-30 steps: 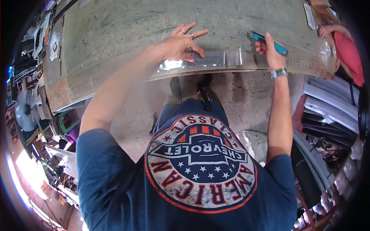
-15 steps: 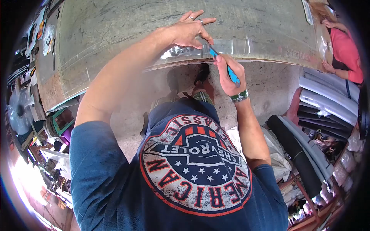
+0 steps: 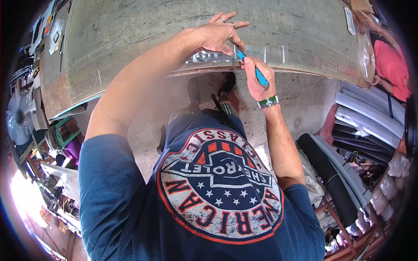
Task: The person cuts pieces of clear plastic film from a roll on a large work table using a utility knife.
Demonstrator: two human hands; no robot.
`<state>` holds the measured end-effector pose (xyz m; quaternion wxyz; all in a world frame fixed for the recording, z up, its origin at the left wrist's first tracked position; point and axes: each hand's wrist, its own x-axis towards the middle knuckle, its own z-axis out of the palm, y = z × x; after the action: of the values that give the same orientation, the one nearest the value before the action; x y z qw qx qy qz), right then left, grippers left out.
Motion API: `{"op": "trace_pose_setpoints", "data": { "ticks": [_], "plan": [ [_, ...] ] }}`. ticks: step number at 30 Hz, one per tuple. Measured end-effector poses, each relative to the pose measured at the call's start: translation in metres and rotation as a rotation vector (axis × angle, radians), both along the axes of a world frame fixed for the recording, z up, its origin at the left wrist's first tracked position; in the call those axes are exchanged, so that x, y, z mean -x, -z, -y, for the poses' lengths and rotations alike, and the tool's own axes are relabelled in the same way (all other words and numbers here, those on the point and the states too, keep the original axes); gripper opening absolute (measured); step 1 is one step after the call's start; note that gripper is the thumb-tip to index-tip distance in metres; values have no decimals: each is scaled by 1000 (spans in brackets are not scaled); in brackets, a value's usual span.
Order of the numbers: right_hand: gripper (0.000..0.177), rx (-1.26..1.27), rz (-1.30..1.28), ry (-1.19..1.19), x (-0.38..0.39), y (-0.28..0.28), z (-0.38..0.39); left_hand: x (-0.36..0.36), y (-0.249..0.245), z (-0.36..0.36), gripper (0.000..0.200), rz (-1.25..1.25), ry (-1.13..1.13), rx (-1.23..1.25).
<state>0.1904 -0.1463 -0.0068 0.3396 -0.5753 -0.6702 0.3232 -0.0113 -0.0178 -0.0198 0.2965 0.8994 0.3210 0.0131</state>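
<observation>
My right hand [image 3: 260,77] is wrapped round a blue and black tool [image 3: 261,79], slanted with its tip toward the worktable. Clear plastic sheet [image 3: 257,52] lies along the near edge of the grey-green worktable [image 3: 152,19]. Over the sheet, my left hand [image 3: 221,35] has its fingers spread, with thumb and fingers close to the tool's upper end. Whether the fingertips press on the sheet is hard to tell. No object is seen inside the left hand.
A co-worker in a red shirt [image 3: 389,65] stands at the table's right end. Grey rolls [image 3: 370,111] and a black roll [image 3: 328,178] lie at the right. A white strip [image 3: 349,21] rests at the upper right. Clutter fills the left side.
The view has shifted slightly. My right hand and the tool sit a little further left and higher, and my left hand stays close to the tool. The co-worker's arms have moved.
</observation>
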Motion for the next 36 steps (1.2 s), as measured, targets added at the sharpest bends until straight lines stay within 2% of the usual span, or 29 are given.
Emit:
{"op": "trace_pose_setpoints", "data": {
  "ticks": [11,14,17,20,23,26,29,33,34,36],
  "plan": [
    [19,-97,82,-34,12,-12,-14,-2,1,-1,51,0,-4,-16],
    [19,-11,149,-96,8,-26,-7,-3,3,-1,53,-31,-9,-19],
    [21,104,330,-191,-7,-38,23,-4,-3,-1,56,-76,-15,17],
    [21,177,228,-215,-29,-52,50,-3,-8,-1,57,-55,-3,61],
    [27,319,49,186,-33,-97,35,2,0,-3,56,-7,21,45],
    [40,-470,323,20,-54,-64,-7,4,-9,-9,58,-39,40,71],
    [45,-378,651,-150,-64,-15,-40,6,-7,-12,60,-33,37,57],
    [55,-362,759,-256,-71,22,-70,10,-9,-7,53,-12,-44,-4],
    [56,-362,775,-269,-73,24,-75,14,-5,-1,42,27,-100,-98],
    [60,-373,780,-284,-76,28,-82,19,-11,27,36,16,-376,-304]
  ]
}}
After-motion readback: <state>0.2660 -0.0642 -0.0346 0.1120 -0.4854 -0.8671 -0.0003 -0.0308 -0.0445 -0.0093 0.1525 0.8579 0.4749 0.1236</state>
